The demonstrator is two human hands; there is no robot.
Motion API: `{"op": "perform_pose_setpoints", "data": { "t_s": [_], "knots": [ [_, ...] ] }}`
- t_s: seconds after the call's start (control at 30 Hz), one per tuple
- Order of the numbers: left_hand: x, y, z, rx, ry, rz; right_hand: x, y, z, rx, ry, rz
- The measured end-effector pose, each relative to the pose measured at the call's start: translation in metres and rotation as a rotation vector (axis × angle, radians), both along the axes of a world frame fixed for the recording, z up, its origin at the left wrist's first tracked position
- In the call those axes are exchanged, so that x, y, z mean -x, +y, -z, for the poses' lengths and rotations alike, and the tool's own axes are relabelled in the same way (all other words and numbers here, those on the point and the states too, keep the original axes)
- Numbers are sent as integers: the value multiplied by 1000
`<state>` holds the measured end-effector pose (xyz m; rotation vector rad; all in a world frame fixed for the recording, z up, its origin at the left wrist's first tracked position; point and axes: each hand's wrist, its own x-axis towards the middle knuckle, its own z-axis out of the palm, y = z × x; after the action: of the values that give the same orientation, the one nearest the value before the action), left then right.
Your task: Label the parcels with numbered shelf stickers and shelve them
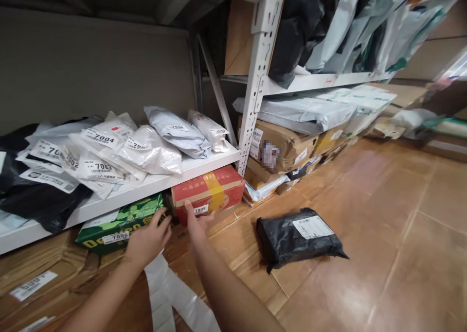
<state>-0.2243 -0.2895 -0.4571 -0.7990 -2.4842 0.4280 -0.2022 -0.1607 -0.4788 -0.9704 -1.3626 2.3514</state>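
Note:
A red box (199,191) with yellow tape and a 7009 label sits at the end of the low shelf's underside, by the white post. My right hand (197,222) is at its front lower edge, thumb on the box near the label, fingers spread. Left of it lies a green box (109,230) labelled 7006. My left hand (151,235) is at that box's right end, fingers apart and slightly curled. A strip of white labels (171,293) hangs below my hands, between my forearms.
White numbered parcels (138,147) lie on the low shelf (204,166). A black parcel (297,237) rests on the floor to the right. The perforated post (257,79) stands beside stacked cartons (288,142). More bags fill the upper right shelf.

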Motion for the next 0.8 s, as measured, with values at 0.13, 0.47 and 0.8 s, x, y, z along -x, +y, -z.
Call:
{"op": "perform_pose_setpoints", "data": {
  "t_s": [0.13,0.47,0.8],
  "knots": [
    [-6,-1,-2,-53,56,-35,-11,64,8,-229,-37,153],
    [-8,-14,-4,-112,63,-77,28,164,14,-463,331,37],
    [-20,-7,29,-222,-68,293,-54,192,50,-391,39,231]
  ]
}}
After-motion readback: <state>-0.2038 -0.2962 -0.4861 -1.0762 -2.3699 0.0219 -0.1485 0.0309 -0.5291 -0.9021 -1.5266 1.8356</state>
